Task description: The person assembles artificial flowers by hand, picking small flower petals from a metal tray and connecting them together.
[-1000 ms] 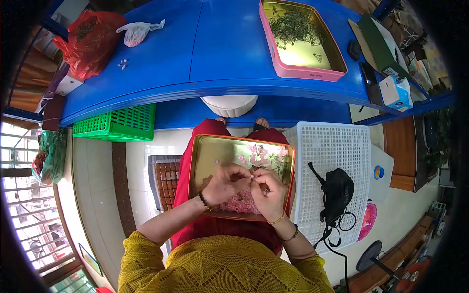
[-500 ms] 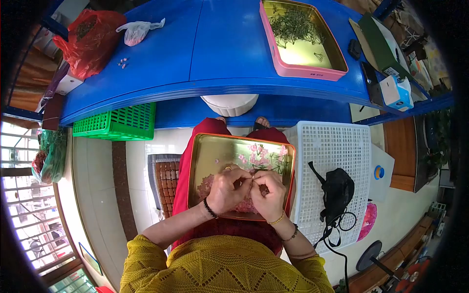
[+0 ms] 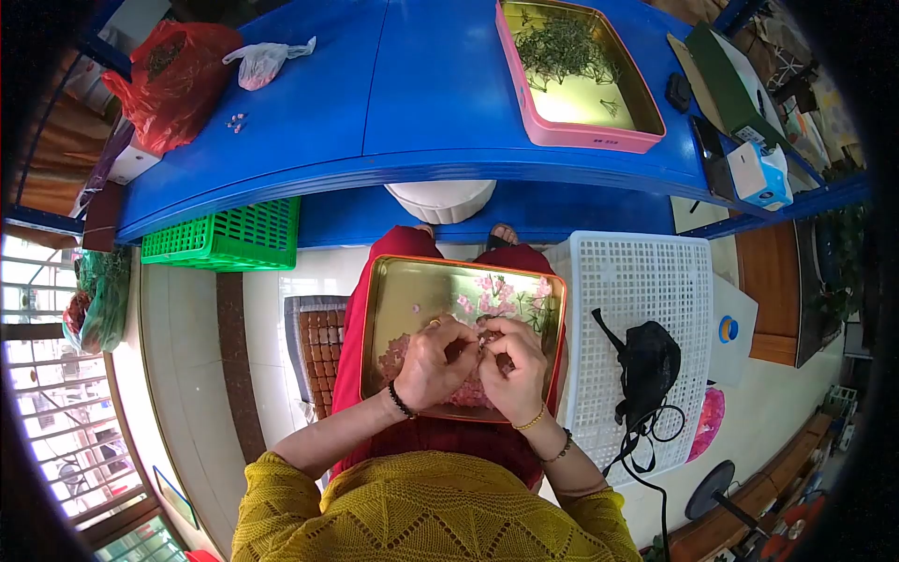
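On my lap rests a shallow gold-coloured tin tray point(image 3: 398, 290) with an orange-red rim. Pink flowers on green stems point(image 3: 496, 292) lie in its far right part, and loose pink blossoms point(image 3: 470, 393) cover its near side. Over the tray, my left hand point(image 3: 435, 365) and my right hand point(image 3: 513, 372) meet with thumbs and forefingers pinched. Between the touching fingertips is a tiny pale piece point(image 3: 482, 345), too small to name. A single small pink bit point(image 3: 416, 307) sits on the bare tin left of the flowers.
Ahead, the blue shelf point(image 3: 431, 84) carries a pink-sided tin point(image 3: 599, 142) of green stems point(image 3: 567, 51), a red bag point(image 3: 183, 89) and a small clear bag point(image 3: 265, 64). A white crate point(image 3: 599, 356) with a black bag point(image 3: 648, 365) stands right; a green crate point(image 3: 248, 234) is left.
The fingertips have shifted slightly against each other around the tiny piece. Both hands stay over the same part of the tray, and the other things have not visibly moved.
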A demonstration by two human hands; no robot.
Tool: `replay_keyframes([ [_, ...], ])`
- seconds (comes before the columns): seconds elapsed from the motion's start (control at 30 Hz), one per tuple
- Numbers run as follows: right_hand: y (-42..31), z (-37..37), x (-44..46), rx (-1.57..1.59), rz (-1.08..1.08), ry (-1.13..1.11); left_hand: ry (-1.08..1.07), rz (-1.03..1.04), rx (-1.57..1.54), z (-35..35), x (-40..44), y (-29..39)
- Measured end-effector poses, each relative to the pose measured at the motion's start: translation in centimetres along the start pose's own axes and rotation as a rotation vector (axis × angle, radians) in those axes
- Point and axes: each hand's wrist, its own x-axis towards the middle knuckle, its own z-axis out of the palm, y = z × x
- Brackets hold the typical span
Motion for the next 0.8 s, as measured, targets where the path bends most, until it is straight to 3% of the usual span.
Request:
replay_keyframes([
  [0.8, -0.01, 0.29, -0.13, 0.035, -0.006, 0.001, 0.0, 0.028, 0.019, 0.13, -0.23, -0.45],
])
